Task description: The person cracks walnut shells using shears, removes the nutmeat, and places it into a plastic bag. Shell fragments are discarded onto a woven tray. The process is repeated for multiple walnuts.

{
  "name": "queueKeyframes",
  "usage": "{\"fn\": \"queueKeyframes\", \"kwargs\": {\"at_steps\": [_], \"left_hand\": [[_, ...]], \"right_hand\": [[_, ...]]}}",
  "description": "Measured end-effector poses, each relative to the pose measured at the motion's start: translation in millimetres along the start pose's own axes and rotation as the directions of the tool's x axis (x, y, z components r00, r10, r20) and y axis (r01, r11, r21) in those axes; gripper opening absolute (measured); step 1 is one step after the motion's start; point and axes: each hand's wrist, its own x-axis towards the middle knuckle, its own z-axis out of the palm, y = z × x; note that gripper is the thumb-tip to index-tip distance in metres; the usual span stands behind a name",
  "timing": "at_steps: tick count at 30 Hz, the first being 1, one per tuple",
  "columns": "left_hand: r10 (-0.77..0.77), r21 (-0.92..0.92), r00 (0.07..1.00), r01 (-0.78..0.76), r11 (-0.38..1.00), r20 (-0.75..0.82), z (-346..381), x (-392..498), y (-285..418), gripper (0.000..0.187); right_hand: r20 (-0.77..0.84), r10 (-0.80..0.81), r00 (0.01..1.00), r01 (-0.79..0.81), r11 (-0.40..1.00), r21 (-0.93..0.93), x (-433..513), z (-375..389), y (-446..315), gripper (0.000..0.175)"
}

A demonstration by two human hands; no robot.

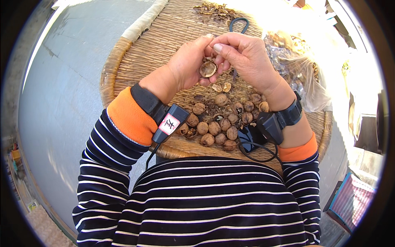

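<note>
My left hand (191,61) cradles half a walnut shell (208,69) with its hollow side up; small shell bits lie behind it against the fingers. Close by, my right hand (247,57) has its thumb and forefinger pinched at the left fingertips. Whatever is between them is hidden. Beyond the right hand a dark green loop (239,19) sticks out, and a thin dark pointed piece (235,75) shows below its fingers; whether the hand grips these is unclear. Two shell pieces (222,87) lie under the hands, and several whole walnuts (214,128) sit nearer my body.
A woven wicker surface (163,46) with a thick rim carries everything. Shell scraps (217,12) are heaped at its far side. A clear plastic bag (311,80) lies at right. A black phone-like device (251,137) and a cable (259,159) lie by my right wrist.
</note>
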Motion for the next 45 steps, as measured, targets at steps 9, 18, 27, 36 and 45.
{"fn": "queueKeyframes", "kwargs": {"at_steps": [9,18,27,36,45], "left_hand": [[0.001,0.001,0.981,-0.001,1.0,-0.194,-5.1,-5.3,13.3,0.057],[0.23,-0.112,0.927,-0.273,0.956,-0.297,-23.5,-10.3,33.9,0.05],[0.032,-0.001,0.978,-0.033,0.999,-0.207,-13.6,-2.0,14.8,0.05],[-0.08,-0.07,0.996,0.079,0.994,-0.024,2.3,-2.7,4.6,0.053],[-0.064,-0.043,0.998,0.064,0.997,0.002,-2.4,-2.2,4.9,0.051]], "right_hand": [[0.179,0.108,0.978,0.075,0.617,-0.783,-13.2,9.0,16.7,0.012],[0.357,0.4,0.844,0.163,0.444,-0.881,-23.9,22.6,30.9,0.012],[-0.061,0.075,0.995,-0.09,0.949,-0.302,-3.1,-13.3,2.3,0.01],[-0.103,0.022,0.994,-0.032,0.995,-0.099,-2.0,-2.7,-10.5,0.017],[0.001,0.076,0.997,-0.074,0.969,-0.235,-4.9,-17.0,-8.1,0.016]]}}
